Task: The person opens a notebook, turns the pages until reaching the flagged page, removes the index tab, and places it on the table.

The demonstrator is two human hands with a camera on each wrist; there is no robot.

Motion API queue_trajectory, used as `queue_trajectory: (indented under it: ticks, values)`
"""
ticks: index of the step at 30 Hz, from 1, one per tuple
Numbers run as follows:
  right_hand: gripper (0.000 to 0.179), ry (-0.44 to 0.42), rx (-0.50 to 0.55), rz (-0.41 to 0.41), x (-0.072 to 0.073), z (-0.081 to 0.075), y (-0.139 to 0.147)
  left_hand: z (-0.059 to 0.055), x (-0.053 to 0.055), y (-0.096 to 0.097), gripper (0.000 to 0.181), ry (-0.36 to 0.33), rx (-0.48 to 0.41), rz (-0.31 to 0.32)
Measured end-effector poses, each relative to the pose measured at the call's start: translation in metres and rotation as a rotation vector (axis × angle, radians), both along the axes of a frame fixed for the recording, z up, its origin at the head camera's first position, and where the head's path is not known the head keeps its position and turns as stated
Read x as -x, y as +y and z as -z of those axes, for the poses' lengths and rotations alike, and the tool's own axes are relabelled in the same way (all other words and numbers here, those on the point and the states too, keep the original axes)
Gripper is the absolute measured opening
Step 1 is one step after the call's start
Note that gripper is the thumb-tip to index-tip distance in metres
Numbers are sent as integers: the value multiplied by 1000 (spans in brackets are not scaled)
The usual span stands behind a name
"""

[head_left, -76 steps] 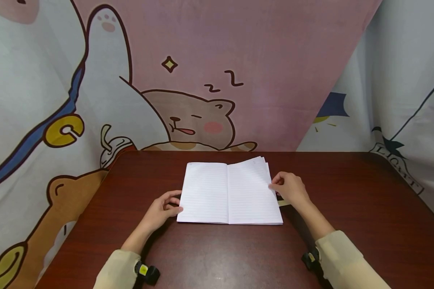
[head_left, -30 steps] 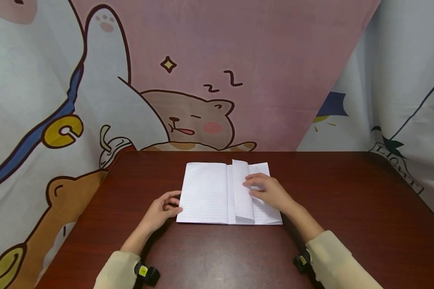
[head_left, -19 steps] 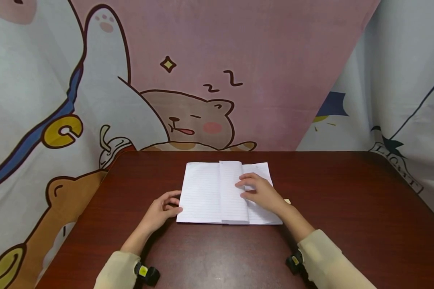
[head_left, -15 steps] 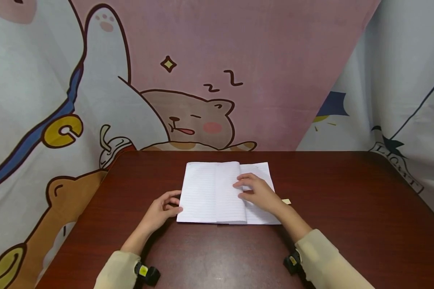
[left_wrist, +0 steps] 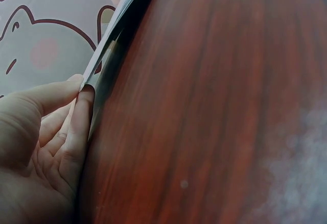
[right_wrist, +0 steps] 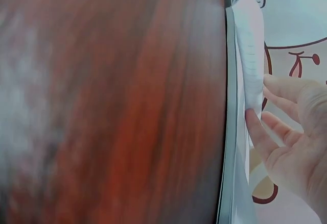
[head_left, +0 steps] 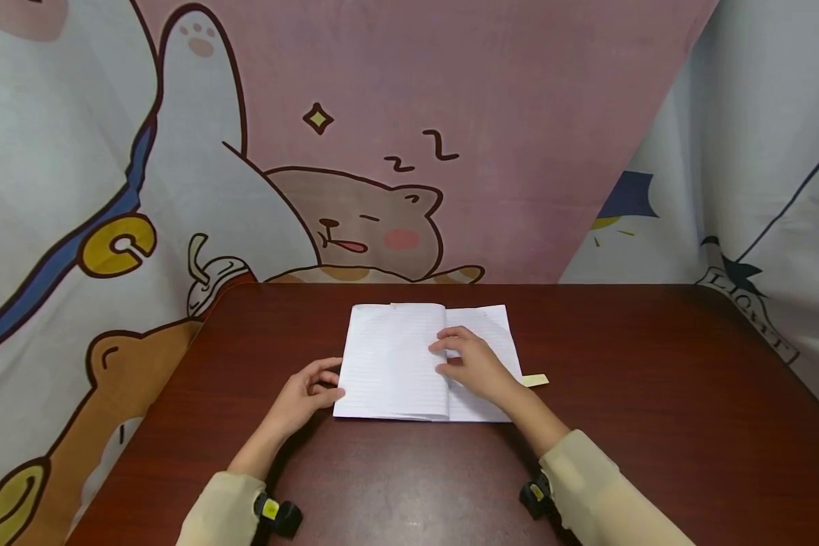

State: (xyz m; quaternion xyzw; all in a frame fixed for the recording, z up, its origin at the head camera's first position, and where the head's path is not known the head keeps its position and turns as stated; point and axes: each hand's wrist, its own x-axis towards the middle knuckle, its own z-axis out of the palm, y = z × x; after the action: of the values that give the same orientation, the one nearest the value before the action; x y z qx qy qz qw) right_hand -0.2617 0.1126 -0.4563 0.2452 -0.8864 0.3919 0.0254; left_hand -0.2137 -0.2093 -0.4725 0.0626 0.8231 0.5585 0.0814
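Note:
An open notebook [head_left: 389,364] with lined white pages lies on the table. At its left edge my left hand [head_left: 307,394] pinches the notebook, thumb on top and fingers beneath, as the left wrist view shows. A turned leaf [right_wrist: 251,55] bends over to the left, its curved fold close to the spine. My right hand [head_left: 476,368] reaches over the right page, its loosely extended fingertips against that curved fold. From the notebook's right edge sticks out a pale yellow strip [head_left: 535,380]; the rest of it is hidden under the pages.
The dark red-brown wooden table [head_left: 655,394] has its far edge against a printed cloth [head_left: 519,152] with cartoon animals. A white cloth [head_left: 771,152] hangs at the right. Both wrists wear small black cameras.
My right hand has moved left from the notebook's right edge, carrying a leaf over toward the left page. The yellow strip has come into fuller view. My left hand has stayed in place.

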Motion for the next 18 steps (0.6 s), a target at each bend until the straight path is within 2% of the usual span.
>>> queue_trajectory:
  ticks: [10, 18]
  values:
    - [27, -33, -16, 26, -3, -1, -15, 0, 1, 0, 50, 8, -22, -7]
    - [26, -21, -115, 42, -8, -2, -30, 2, 2, 0, 44, -3, -45, -8]
